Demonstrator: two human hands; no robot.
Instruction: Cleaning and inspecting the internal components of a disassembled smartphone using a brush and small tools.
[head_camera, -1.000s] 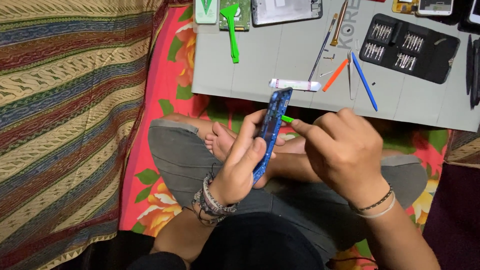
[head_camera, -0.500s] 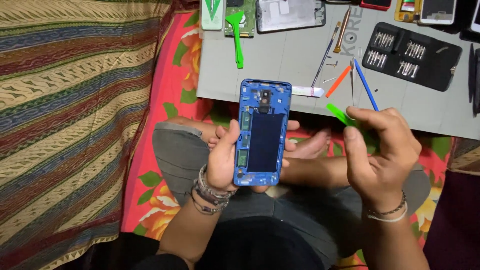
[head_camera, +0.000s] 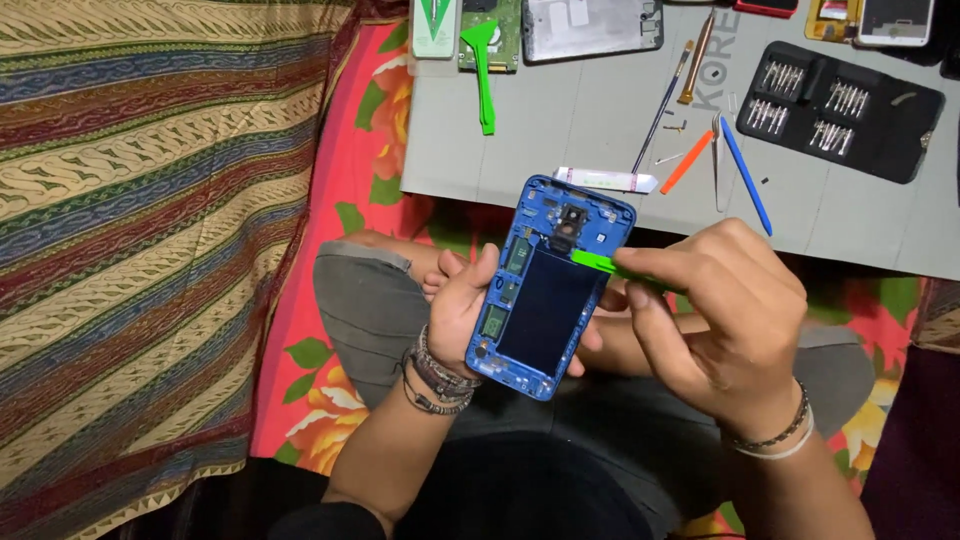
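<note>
- Prying at the battery's top right corner is done with a green plastic pry tool (head_camera: 600, 264), pinched shut in the right hand (head_camera: 718, 318)
- Opened blue phone (head_camera: 553, 283) is held over the lap, left hand (head_camera: 462, 312) fingers wrapped behind it, thumb on its left edge
- Battery (head_camera: 548, 310) could be punctured or bent if the tip is levered hard
- Phone could be dropped if the one-handed grip slips
</note>
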